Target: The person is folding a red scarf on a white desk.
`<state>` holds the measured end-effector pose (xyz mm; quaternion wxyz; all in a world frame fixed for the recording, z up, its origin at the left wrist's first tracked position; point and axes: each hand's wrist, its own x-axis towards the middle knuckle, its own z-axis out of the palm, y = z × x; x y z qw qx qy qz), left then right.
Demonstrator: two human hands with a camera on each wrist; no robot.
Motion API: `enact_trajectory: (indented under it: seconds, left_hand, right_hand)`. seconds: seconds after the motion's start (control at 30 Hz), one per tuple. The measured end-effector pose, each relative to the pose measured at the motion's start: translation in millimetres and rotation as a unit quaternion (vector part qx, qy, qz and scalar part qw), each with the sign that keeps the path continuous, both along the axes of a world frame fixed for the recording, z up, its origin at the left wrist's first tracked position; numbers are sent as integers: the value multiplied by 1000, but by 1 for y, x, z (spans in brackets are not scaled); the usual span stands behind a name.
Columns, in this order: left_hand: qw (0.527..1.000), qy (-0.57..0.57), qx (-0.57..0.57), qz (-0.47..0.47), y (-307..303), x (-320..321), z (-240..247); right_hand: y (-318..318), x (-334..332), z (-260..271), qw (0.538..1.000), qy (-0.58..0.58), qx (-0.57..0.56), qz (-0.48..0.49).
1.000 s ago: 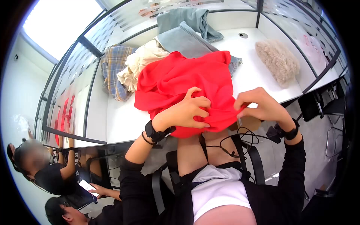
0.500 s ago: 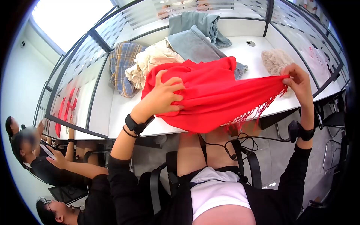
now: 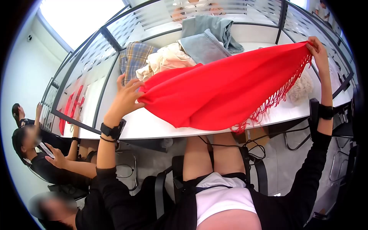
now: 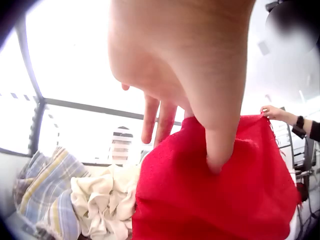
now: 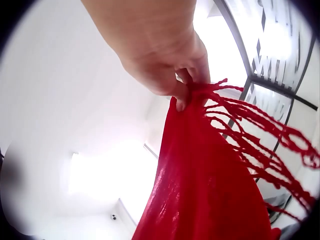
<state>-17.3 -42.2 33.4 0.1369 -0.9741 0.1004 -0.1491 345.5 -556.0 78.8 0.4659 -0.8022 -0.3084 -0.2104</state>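
Observation:
A red fringed scarf (image 3: 214, 90) is stretched between my two hands above the front of the desk. My right hand (image 3: 319, 55), raised at the far right, pinches a corner at the fringed end; the right wrist view shows the thumb and fingertips together on the cloth, with twisted fringe (image 5: 260, 130) hanging beside them. At the left my left hand (image 3: 125, 96) grips the other end. In the left wrist view its thumb presses on the red cloth (image 4: 190, 200) while other fingers extend past the edge. The scarf's lower edge sags near the desk's front.
Behind the scarf lie a plaid cloth (image 3: 138, 57), a cream cloth (image 3: 168, 57) and folded blue jeans (image 3: 205, 46). A fluffy beige item (image 3: 301, 89) sits at the right, partly covered. Framed partitions surround the white desk (image 3: 153, 128). Cables (image 3: 253, 151) hang below; other people sit at the left.
From a bunched heap, the scarf has been drawn out wide. My right hand has moved right and up with the fringed corner; my left hand has moved left with the other end.

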Motion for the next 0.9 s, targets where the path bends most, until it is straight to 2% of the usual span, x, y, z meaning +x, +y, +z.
enact_trajectory:
  seconds: [0.03,0.13,0.17,0.2,0.27,0.37,0.4,0.47,0.67,0.77,0.87,0.9]
  left_hand:
    - [999,-9,-33,3,3,-4,-3]
    - [1000,7,-21,5,-10,-18,1]
    - [1000,14,19,-13,-18,-21,0]
    - [998,9,57,-30,-33,-24,0]
    - [985,26,115,-124,-50,-30,-13]
    - [953,84,139,-254,-95,-44,-2]
    - [941,129,134,-283,-104,-45,1]
    - [924,137,159,-318,-114,-47,7]
    - [923,208,109,-303,-121,-49,-9]
    - [900,329,178,-224,-123,-47,-4]
    - [944,201,193,-178,-108,-50,-14]
    - [948,214,196,-126,-106,-50,-14]
  right_hand:
    - [0,10,-2,1000,-15,-10,17]
    - [10,17,-9,993,-66,-91,-34]
    - [16,20,-15,988,-127,-67,-50]
    - [18,26,-16,988,-124,-73,-60]
    - [13,43,-20,986,-114,-84,-82]
    - [9,61,-20,991,-80,-89,-64]
    - [12,62,-19,992,-71,-89,-60]
    - [18,62,-17,988,-84,-105,-72]
    - [22,56,-17,988,-88,-107,-64]
    - [11,59,-17,993,-75,-87,-25]
    - [-7,60,-22,995,-72,-67,-4]
    - [-13,59,-24,995,-69,-65,2]
